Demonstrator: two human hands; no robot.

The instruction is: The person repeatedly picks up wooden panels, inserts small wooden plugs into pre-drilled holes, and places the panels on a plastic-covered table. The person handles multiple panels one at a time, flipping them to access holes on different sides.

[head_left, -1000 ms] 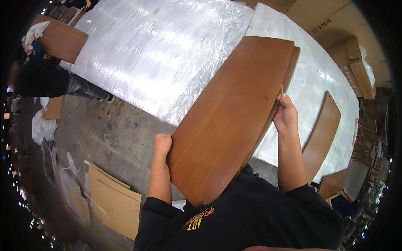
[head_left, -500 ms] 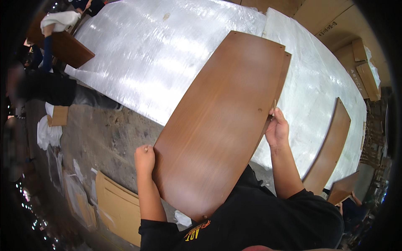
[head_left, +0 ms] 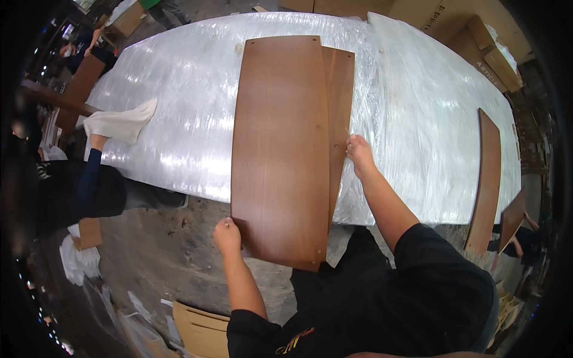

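Observation:
Two brown wooden panels lie one over the other in front of me, partly on the plastic-wrapped table (head_left: 185, 137). The upper panel (head_left: 280, 149) is broad with gently curved ends, and its near end overhangs the table's front edge. Out from under its right side shows the lower panel (head_left: 340, 89), slightly turned. My left hand (head_left: 228, 236) is closed at the upper panel's near left edge, its fingertips partly hidden. At the lower panel's right edge, my right hand (head_left: 360, 153) is pinched closed. Something thin and pale seems to show at its fingertips, too small to name.
A narrow curved wooden panel (head_left: 484, 179) lies at the table's right end. To the left, a co-worker holds a white cloth (head_left: 122, 121) near another board. Cardboard boxes (head_left: 486, 53) stand at the back right. Flat cardboard (head_left: 202, 328) lies on the floor at lower left.
Both panels have swung left and now point straight away from me, with the lower one fanned out more. My right hand has moved left with them. The co-worker's cloth has come over the table.

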